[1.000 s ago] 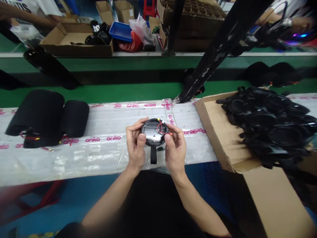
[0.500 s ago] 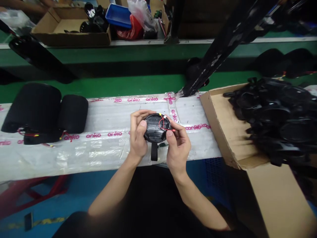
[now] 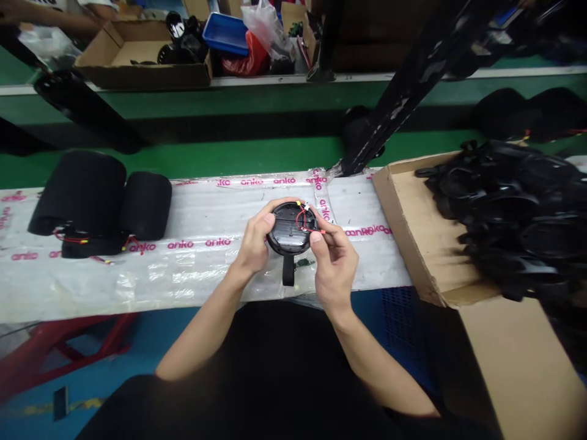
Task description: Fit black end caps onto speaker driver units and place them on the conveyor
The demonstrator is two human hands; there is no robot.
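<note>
The person's left hand (image 3: 253, 239) is curling around the left side of a round black plastic piece (image 3: 287, 231), and its thumb is pressing on the flat face. The right hand (image 3: 334, 263) is pinching thin red wires (image 3: 302, 220) between its thumb and first finger, close to the right edge of the piece. The piece is being held up over the middle of a belt covered in shiny clear plastic with pink "anko" writing (image 3: 192, 269). A black strap (image 3: 288, 272) is sticking out from the bottom of the piece, and a tiny green circuit board (image 3: 303, 263) is sitting just beside it.

Two fat black padded rolls (image 3: 101, 201) are lying on the belt to the left, with red wires poking out. To the right, an open cardboard box (image 3: 408, 238) is holding a big heap of black round parts (image 3: 509, 214). A black metal post (image 3: 413, 91) is leaning across the view. Far ahead, a co-worker's arm (image 3: 55, 12) is reaching over near a blue tray (image 3: 227, 33).
</note>
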